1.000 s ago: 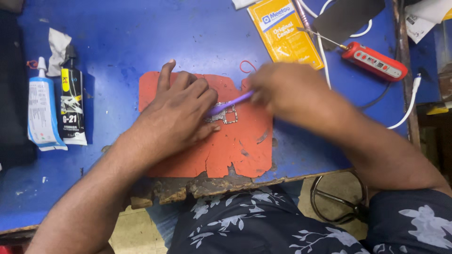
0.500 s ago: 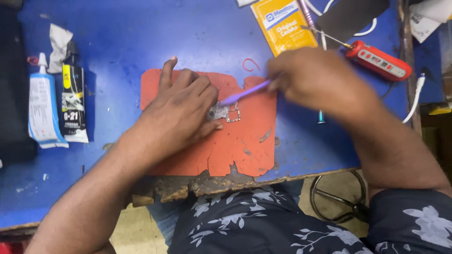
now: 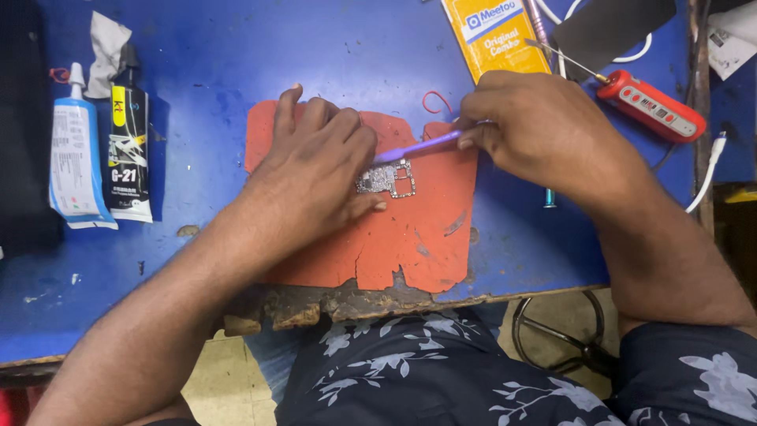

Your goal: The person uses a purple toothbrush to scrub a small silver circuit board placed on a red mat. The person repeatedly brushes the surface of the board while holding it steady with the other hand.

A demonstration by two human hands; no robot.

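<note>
At frame centre the left hand (image 3: 319, 177) lies flat, pinning a small circuit board (image 3: 386, 179) to the orange mat (image 3: 410, 244), while the right hand (image 3: 544, 130) pinches a purple brush (image 3: 418, 147), seemingly cleaning the board with light, steady strokes.

Both forearms come in from the near edge of the worktop, bare to above the elbow, and angle toward each other. The left hand (image 3: 319, 170) lies palm down, wrist low, its fingers spread a little and pointing toward the far edge; the fingertips curl downward and press flat, the thumb tucked along the near side. The right hand (image 3: 544, 130) sits nearer the far right corner, knuckles raised, wrist bent inward so the hand turns leftward. Its thumb and forefinger are pinched together at the tips, the remaining fingers folded loosely beneath. The two hands stay apart, not touching.
</note>
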